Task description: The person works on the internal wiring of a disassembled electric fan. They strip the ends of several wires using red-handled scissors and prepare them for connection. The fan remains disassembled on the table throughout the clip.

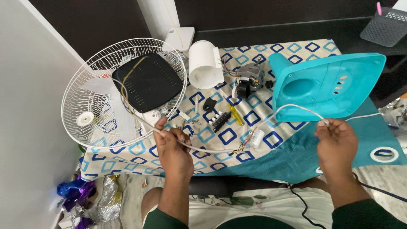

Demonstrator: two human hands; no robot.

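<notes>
Both forearms reach forward from the near edge of the table (296, 157), backs of the hands up. The left hand (171, 148) sits just in front of the white fan grille (123, 91), its fingers (163, 127) clamped on a white cable (203, 149). The right hand (337, 142) hovers just in front of the teal fan base (330, 82), fingers (324, 126) pinched together on the same cable, which sags between the 2 hands past a small white capacitor (256, 138).
</notes>
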